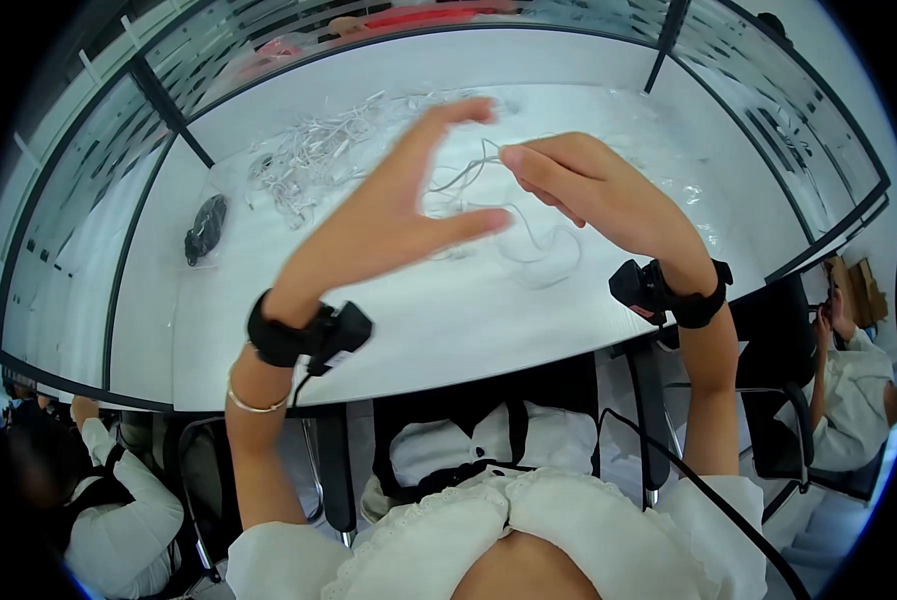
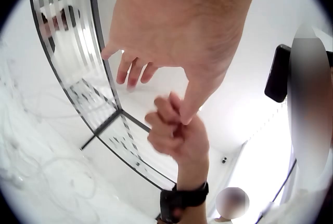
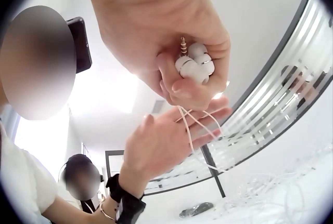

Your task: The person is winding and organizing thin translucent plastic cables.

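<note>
My right hand (image 1: pixel 559 175) is raised over the white table (image 1: pixel 449 330) and grips a bundle of white earbuds and a gold jack plug (image 3: pixel 193 64) in its curled fingers. Thin white earphone cable (image 1: pixel 529 245) hangs from it in loops down to the table. My left hand (image 1: pixel 399 215) is spread open beside it, fingers straight, thumb reaching toward the right hand. In the right wrist view strands of the cable (image 3: pixel 195 125) cross the left hand's fingers (image 3: pixel 208 117).
A heap of several tangled white earphone cables (image 1: pixel 314 150) lies at the table's far left, with a black pouch (image 1: pixel 206 228) left of it. Clear plastic bags (image 1: pixel 669 160) lie at the far right. Glass partitions (image 1: pixel 79 190) ring the table. Seated people flank me.
</note>
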Demonstrator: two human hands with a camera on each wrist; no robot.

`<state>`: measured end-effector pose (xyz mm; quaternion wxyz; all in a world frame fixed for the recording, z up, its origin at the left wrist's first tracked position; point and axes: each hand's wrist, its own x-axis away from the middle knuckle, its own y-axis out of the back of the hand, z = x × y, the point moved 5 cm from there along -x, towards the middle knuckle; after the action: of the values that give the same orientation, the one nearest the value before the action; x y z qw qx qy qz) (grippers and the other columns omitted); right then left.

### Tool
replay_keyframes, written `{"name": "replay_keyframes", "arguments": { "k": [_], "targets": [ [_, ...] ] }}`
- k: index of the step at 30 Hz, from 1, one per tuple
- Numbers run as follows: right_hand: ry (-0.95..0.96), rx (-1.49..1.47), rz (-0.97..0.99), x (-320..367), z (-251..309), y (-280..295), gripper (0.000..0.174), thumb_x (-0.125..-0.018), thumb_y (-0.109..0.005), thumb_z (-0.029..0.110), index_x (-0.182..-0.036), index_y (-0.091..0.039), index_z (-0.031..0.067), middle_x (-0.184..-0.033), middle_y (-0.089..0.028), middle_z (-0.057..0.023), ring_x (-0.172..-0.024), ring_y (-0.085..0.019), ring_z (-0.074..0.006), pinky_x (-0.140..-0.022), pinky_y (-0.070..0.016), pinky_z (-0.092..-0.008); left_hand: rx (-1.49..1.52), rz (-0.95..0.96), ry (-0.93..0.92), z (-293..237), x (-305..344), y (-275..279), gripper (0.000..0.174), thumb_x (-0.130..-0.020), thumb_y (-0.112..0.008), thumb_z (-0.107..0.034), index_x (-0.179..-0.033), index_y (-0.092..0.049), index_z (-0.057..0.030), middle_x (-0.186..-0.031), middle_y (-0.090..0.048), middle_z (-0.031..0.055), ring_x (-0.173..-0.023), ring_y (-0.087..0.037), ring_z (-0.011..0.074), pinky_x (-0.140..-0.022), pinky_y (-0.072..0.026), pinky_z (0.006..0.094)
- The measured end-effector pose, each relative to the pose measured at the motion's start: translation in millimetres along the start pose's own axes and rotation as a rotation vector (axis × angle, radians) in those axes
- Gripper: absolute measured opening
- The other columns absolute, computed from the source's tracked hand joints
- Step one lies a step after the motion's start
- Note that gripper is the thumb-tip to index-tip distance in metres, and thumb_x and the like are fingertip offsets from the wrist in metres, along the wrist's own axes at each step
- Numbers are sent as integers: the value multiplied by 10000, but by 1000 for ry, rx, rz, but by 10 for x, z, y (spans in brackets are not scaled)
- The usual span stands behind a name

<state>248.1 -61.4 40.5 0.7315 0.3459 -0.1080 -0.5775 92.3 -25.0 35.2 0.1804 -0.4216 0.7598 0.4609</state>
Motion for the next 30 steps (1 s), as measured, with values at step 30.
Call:
{"name": "replay_keyframes", "arguments": {
  "k": [30],
  "targets": [
    [-258, -642, -523, 467, -1808, 1703, 386, -933, -542, 299, -638, -330, 167, -567, -247, 84, -442, -219, -36, -487, -260, -227, 707, 123, 784, 813, 663, 765, 350, -959, -480, -240, -659, -326, -147, -603, -234, -83, -502, -189, 34, -452, -128, 233]
  ]
}}
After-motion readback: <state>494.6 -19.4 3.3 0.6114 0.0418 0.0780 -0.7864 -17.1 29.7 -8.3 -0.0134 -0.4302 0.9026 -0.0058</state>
